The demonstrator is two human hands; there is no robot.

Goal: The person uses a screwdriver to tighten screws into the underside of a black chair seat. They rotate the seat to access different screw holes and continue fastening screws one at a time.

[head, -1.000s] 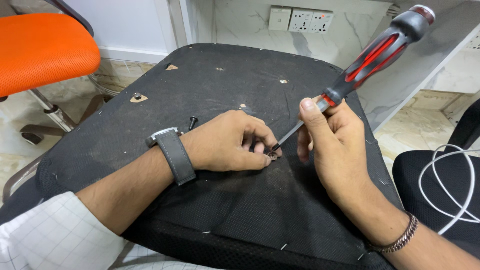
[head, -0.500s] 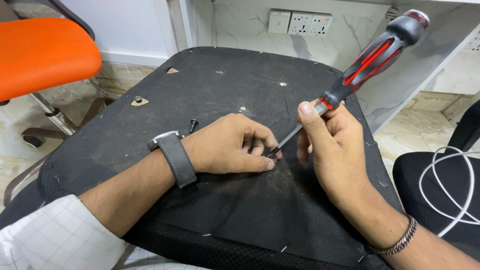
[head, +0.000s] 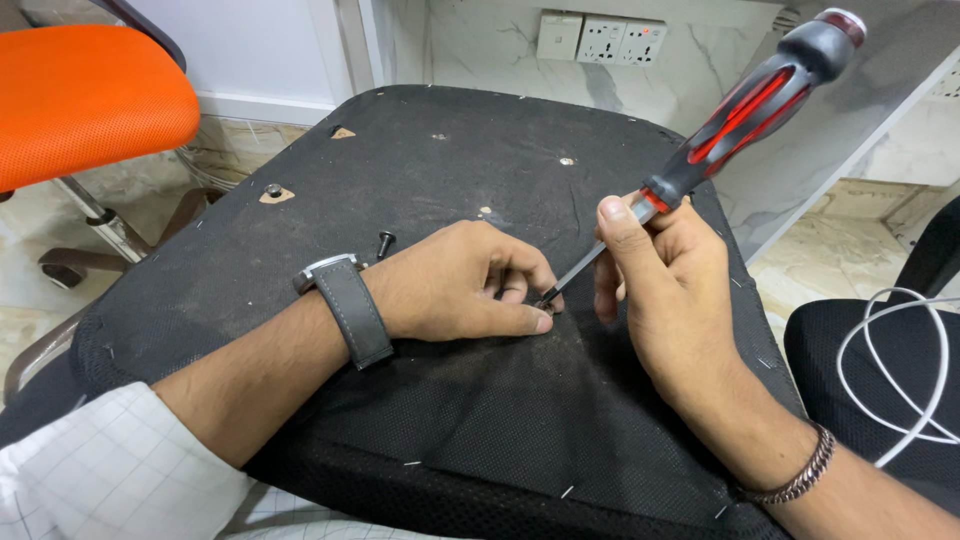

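Note:
An upturned black chair seat point(head: 440, 170) covered in dark fabric fills the middle. My right hand point(head: 665, 290) grips a screwdriver point(head: 745, 110) with a red and black handle, fingers on the shaft just below the handle. The tip points down and left, meeting the fabric at my left fingertips. My left hand point(head: 455, 290), a dark watch on its wrist, rests on the seat with fingers curled around the tip; whatever it pinches there is hidden. A loose black screw point(head: 384, 241) lies just beyond the watch.
An orange chair seat point(head: 85, 95) stands at the upper left. A second black chair with a white cable point(head: 900, 360) on it is at the right. Wall sockets point(head: 600, 38) sit on the marble wall behind. A screw hole with a bolt point(head: 272, 192) shows in the seat's left side.
The screwdriver handle has shifted slightly; both hands stay at the same spot on the seat.

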